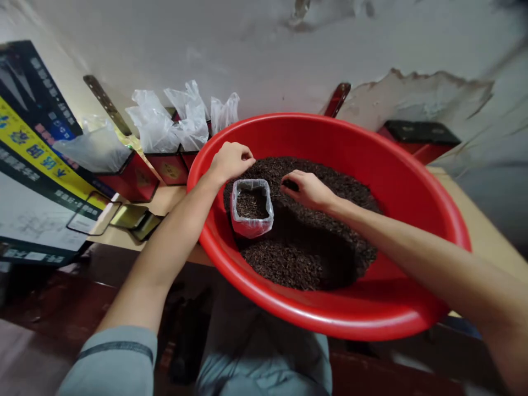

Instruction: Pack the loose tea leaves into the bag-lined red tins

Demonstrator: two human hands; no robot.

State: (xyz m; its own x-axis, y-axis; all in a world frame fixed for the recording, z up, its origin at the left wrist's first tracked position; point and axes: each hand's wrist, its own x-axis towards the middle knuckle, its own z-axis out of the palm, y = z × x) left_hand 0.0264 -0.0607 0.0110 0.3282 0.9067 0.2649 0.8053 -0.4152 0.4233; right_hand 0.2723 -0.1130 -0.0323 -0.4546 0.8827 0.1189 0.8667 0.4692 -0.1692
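Curling above dark flakes (284, 267), the right hand (307, 188) hovers.

- We're in muted indoor light, its source out of view, greying the wall (256, 60).
- Glare streaks the red basin's (358, 327) near rim.
- We see deep shadow across the dark dried leaves (289, 267).
- Below, the floor (25, 352) looks dim.
- We get edge stretching, soft print on the carton (37, 159).
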